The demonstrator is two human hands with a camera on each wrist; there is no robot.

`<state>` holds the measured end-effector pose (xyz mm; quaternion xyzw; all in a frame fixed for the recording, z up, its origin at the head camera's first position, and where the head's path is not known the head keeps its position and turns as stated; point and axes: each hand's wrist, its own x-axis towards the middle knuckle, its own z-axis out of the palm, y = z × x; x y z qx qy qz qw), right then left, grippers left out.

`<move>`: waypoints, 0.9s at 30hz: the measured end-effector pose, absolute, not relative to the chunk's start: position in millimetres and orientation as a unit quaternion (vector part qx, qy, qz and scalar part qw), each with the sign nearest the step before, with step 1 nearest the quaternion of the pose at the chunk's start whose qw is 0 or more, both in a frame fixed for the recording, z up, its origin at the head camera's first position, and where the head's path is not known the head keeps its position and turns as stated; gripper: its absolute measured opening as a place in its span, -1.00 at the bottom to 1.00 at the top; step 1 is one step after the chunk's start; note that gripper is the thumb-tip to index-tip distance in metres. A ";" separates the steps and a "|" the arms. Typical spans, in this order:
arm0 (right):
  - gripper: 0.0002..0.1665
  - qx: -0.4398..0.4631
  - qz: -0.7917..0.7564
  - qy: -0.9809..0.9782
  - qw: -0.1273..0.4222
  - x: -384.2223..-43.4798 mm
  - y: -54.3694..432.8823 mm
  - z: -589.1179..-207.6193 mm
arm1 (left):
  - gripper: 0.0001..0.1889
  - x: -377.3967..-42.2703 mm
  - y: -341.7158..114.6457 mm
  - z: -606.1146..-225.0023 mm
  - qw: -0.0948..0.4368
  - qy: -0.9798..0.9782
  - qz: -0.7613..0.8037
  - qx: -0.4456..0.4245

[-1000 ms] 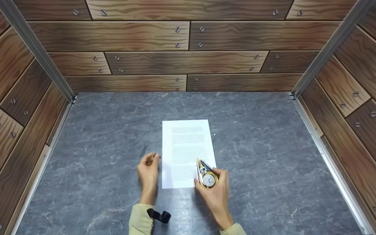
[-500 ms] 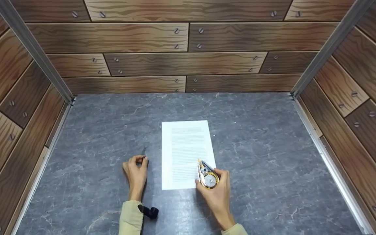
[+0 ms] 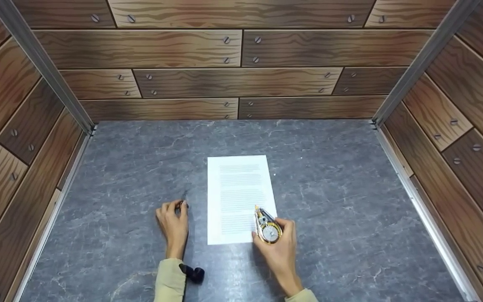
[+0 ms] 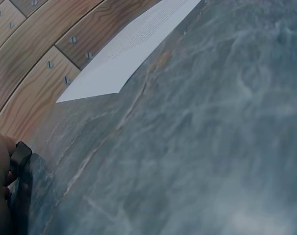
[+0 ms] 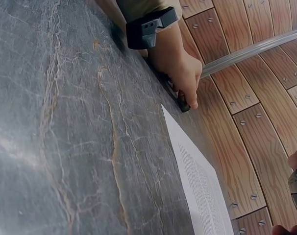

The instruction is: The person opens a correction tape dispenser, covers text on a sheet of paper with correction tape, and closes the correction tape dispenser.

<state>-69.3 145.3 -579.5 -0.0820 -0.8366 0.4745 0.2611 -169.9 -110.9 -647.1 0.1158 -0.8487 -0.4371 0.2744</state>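
While the paper [image 3: 237, 184] lies on the desk [image 3: 342, 209], I see the right hand [image 3: 281, 251] gripping a correction tape [image 3: 270, 231] over its five-o'clock corner and the left hand [image 3: 173, 224], at eight o'clock, pinching a dark object [image 4: 21, 155].

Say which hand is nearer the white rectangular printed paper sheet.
Right. The right hand is at the near right corner of the sheet; the left hand is off the sheet's left edge, with grey marbled tabletop showing between.

Head view looks down; lower wrist views share the paper [image 4: 131, 49].
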 end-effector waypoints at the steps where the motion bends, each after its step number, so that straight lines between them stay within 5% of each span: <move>1: -0.23 -0.083 0.474 -0.837 0.260 -69.3 145.3 -579.6 | -0.82 -169.7 -110.7 -647.4 0.275 -0.849 -0.435 0.116; 18: -0.23 -0.083 0.472 -0.836 0.266 -69.9 145.2 -580.7 | -0.83 -167.7 -109.7 -646.6 0.286 -0.828 -0.464 0.129; 27: -0.23 -0.087 0.472 -0.835 0.268 -70.8 144.5 -579.5 | -0.83 -156.1 -99.0 -622.9 0.356 -0.780 -0.511 0.057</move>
